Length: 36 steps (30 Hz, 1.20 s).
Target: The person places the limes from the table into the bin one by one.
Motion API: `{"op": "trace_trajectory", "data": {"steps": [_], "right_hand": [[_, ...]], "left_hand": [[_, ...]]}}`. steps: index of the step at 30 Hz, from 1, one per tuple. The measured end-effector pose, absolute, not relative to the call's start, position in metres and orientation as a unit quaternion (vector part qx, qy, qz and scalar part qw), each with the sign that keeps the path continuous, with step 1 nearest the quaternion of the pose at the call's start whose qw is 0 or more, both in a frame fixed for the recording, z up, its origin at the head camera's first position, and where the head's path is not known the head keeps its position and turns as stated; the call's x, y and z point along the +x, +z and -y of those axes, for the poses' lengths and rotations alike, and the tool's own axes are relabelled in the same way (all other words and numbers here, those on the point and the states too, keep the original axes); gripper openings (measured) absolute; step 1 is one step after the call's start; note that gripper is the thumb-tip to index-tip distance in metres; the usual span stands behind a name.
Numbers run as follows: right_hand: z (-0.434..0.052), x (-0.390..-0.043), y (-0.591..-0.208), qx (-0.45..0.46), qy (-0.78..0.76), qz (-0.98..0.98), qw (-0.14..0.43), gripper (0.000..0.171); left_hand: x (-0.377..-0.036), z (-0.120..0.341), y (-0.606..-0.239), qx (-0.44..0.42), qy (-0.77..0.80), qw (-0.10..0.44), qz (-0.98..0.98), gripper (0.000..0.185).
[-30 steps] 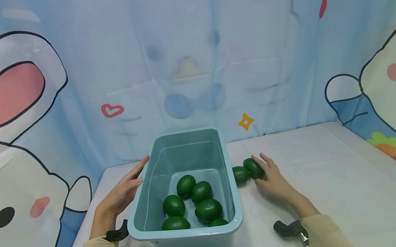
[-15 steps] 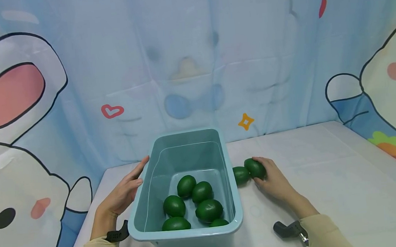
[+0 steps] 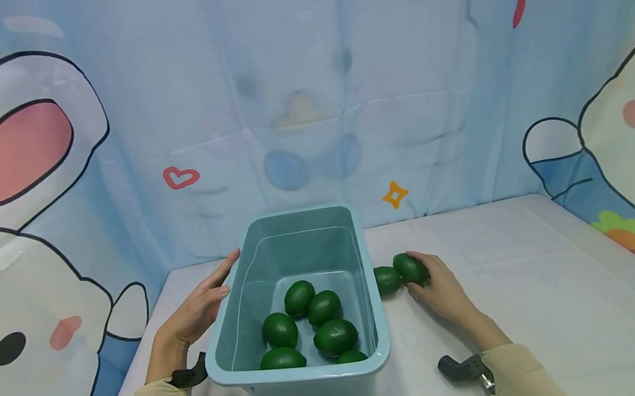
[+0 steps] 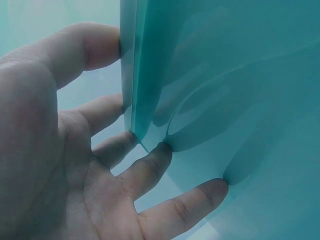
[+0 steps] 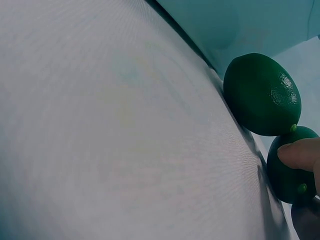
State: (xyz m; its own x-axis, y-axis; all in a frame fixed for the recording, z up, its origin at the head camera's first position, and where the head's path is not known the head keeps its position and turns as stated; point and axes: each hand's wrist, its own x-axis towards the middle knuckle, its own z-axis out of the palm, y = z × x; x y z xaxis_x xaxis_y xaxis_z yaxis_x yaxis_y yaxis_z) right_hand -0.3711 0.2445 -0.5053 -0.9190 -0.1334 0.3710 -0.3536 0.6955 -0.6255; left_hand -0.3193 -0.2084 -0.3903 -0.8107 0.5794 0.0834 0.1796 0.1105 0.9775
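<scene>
A light blue plastic bin stands on the white table with several dark green limes in it. My left hand rests with straight fingers against the bin's left wall. Two more limes lie on the table right of the bin. My right hand grips the farther lime with fingers curled over it; a fingertip presses on that lime. The other lime lies beside it, close to the bin, and shows large in the right wrist view.
The white table stretches right of the bin. A blue cartoon curtain hangs close behind and along both sides. Black wrist-camera mounts sit on both sleeves.
My right hand's fingers have curled over the farther lime, from lying beside it to gripping it. The left hand and the bin have not moved.
</scene>
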Motion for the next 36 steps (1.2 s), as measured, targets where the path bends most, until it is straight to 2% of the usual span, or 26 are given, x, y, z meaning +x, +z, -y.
{"op": "trace_trajectory", "data": {"steps": [17, 36], "right_hand": [[-0.246, -0.371, -0.5042, 0.118, 0.369, 0.91, 0.144, 0.064], [-0.2496, -0.3728, -0.5048, 0.101, 0.376, 0.906, 0.168, 0.063]], "left_hand": [[-0.3211, 0.2095, -0.3915, 0.263, 0.618, 0.164, -0.722, 0.062], [-0.3198, 0.2084, -0.3902, 0.256, 0.621, 0.161, -0.723, 0.062]]}}
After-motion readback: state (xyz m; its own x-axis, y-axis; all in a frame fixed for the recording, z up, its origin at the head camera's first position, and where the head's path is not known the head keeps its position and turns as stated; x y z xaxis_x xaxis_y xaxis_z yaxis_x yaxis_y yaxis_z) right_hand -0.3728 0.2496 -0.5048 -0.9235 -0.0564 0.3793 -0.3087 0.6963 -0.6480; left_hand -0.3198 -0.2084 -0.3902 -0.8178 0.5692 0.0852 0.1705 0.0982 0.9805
